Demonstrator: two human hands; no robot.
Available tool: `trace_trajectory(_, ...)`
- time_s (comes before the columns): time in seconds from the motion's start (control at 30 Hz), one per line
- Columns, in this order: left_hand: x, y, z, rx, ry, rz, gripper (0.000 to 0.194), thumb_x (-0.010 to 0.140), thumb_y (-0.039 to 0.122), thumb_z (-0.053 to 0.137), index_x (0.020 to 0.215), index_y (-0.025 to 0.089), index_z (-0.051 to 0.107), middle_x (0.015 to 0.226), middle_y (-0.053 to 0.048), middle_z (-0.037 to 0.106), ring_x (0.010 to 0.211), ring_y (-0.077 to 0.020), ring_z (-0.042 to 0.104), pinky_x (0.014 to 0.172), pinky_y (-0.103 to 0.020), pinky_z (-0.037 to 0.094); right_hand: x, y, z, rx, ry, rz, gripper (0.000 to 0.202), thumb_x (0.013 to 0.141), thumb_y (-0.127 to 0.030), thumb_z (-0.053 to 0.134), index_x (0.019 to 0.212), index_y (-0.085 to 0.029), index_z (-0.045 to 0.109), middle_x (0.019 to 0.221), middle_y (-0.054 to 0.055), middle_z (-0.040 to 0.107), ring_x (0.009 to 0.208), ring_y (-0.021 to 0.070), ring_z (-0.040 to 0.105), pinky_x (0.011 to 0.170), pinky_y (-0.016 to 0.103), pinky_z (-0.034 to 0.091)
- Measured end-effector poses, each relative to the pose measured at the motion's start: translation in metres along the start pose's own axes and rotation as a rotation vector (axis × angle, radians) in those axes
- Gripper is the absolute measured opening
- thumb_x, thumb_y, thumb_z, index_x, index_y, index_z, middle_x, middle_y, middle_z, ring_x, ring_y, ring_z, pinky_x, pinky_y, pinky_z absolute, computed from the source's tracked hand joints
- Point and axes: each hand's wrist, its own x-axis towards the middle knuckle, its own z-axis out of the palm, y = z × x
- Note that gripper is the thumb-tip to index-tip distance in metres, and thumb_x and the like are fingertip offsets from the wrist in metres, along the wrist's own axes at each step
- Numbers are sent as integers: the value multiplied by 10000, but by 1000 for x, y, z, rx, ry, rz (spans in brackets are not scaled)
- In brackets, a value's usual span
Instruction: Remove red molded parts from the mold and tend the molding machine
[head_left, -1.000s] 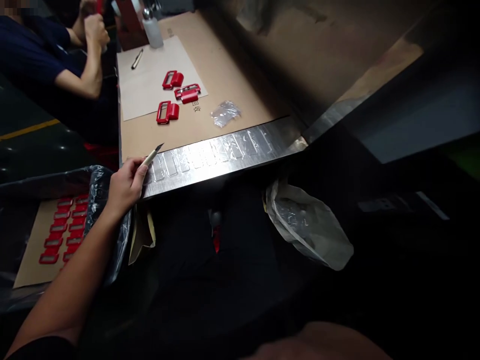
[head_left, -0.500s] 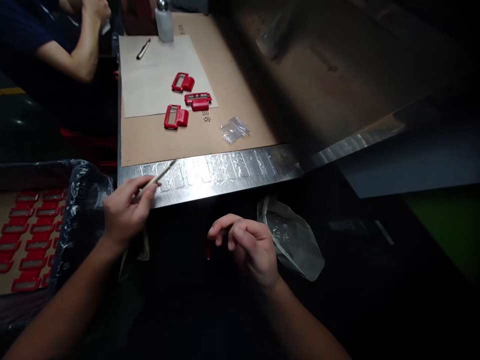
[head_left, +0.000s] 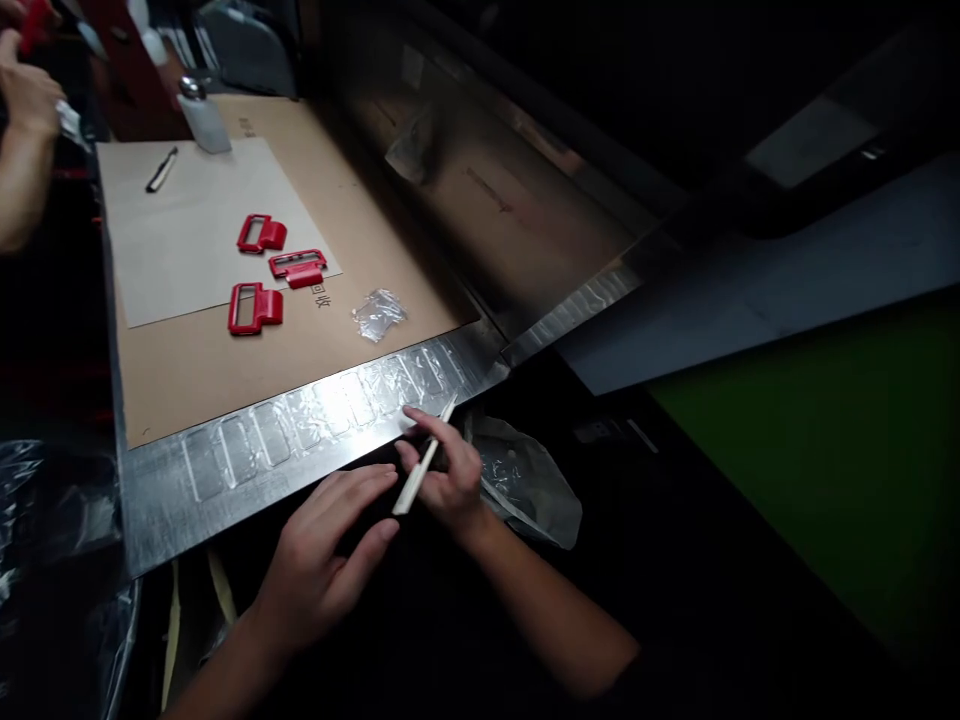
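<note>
A pale thin stick [head_left: 417, 484] lies across the fingers of my right hand [head_left: 451, 478], near the metal table edge [head_left: 161, 520]. Just left of its lower end is my left hand [head_left: 326, 550], fingers apart and nothing in it. Clear rectangular film pieces [head_left: 274, 436] line the metal edge. Three red plastic frames, one of them nearest the edge [head_left: 268, 308], lie on the cardboard and white sheet [head_left: 180, 250]. A crumpled clear film [head_left: 379, 315] rests to their right.
A pen-like tool [head_left: 161, 171] and a pump bottle [head_left: 204, 118] stand farther back on the table. Another person's forearm [head_left: 24, 170] shows at the upper left. A translucent bag [head_left: 529, 480] hangs below the edge. Plastic-lined container [head_left: 60, 560] sits lower left.
The stick has passed from my left hand to my right hand. My hands have come close together, and my left hand has opened. The view has turned right, shifting the table leftward.
</note>
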Motion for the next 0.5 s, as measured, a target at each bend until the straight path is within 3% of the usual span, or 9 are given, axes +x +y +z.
trace_trajectory(0.1, 35, -16, 6, 190, -28, 21, 295, 1026, 250, 580, 1320, 237, 604, 1243, -45, 706, 1158, -191, 646, 999, -320, 518, 8, 27, -30, 28, 188, 200, 347, 1028, -261, 563, 1370, -214, 607, 1008, 66, 783, 775, 182, 750, 729, 330, 646)
trace_trajectory(0.17, 66, -29, 19, 386, -87, 28, 281, 1044, 305, 546, 1301, 222, 621, 1312, -72, 679, 1208, -245, 622, 1027, -409, 509, 14, 43, -48, 4, 287, 250, 394, 1064, -318, 476, 1424, -205, 589, 899, 50, 753, 726, 180, 714, 699, 340, 632)
trace_trajectory(0.3, 122, -53, 53, 686, -176, 71, 398, 1068, 370, 470, 1398, 178, 580, 1563, -135, 495, 1443, -357, 443, 1131, -544, 436, 25, 65, -68, -140, 296, 265, 439, 1067, -373, 450, 1440, -210, 616, 977, 87, 708, 790, 207, 694, 750, 387, 627)
trace_trajectory(0.4, 136, -60, 68, 779, -226, 60, 467, 1072, 422, 447, 1456, 171, 538, 1605, -139, 448, 1493, -363, 380, 1169, -546, 406, 31, 72, -72, -140, 270, 258, 327, 1039, -292, 539, 1309, -213, 706, 1036, 91, 729, 880, 223, 719, 836, 400, 620)
trace_trajectory(0.5, 133, -56, 70, 807, -269, 43, 479, 1075, 435, 433, 1468, 180, 530, 1607, -129, 451, 1481, -346, 398, 1167, -535, 412, 35, 75, -68, -51, 268, 212, 182, 978, -197, 657, 1120, -215, 769, 1010, 66, 758, 932, 229, 735, 869, 389, 614)
